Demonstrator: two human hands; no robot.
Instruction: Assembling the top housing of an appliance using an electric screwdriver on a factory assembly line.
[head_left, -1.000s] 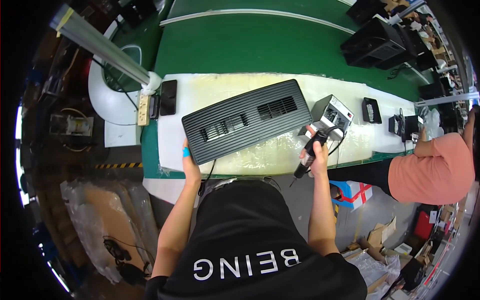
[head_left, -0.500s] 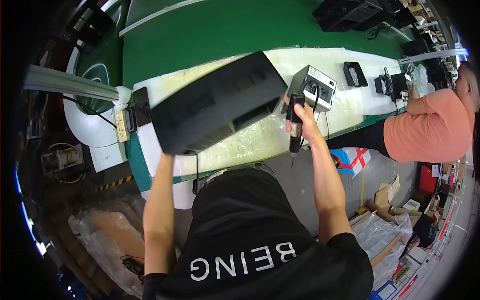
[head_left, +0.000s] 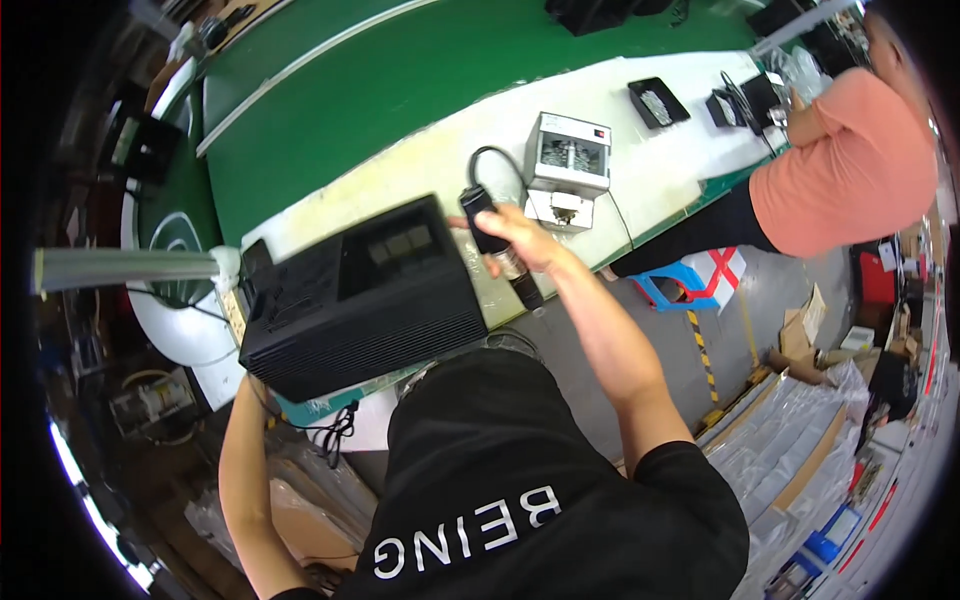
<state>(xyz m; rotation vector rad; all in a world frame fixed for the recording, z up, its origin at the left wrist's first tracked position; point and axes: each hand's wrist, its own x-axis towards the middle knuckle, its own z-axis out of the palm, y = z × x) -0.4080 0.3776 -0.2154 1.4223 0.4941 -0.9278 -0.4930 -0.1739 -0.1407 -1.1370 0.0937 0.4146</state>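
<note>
A large black case (head_left: 370,330) with ribbed slots and a dark window-like panel is tilted at the table's near edge. At its lower left corner my left hand (head_left: 254,388) holds it from beneath; the fingers are hidden behind the case. My right hand (head_left: 512,232) is wrapped round a black electric screwdriver (head_left: 486,216), its tip end pointing down toward me. One finger of that hand reaches the case's upper right edge. Past the screwdriver stands a screw feeder (head_left: 572,150), a pale box with a clear window and small screws inside.
White sheeting (head_left: 680,180) covers the green table (head_left: 400,110). A black tray of small parts (head_left: 657,103) lies to the right, where a person in a pink shirt (head_left: 840,170) works. A metal post (head_left: 130,270) stands at left. A coiled black cable (head_left: 335,432) hangs from the case.
The black case has turned and come nearer to me, showing its slotted side. My left hand has moved left with it. My right hand still grips the screwdriver, now farther left.
</note>
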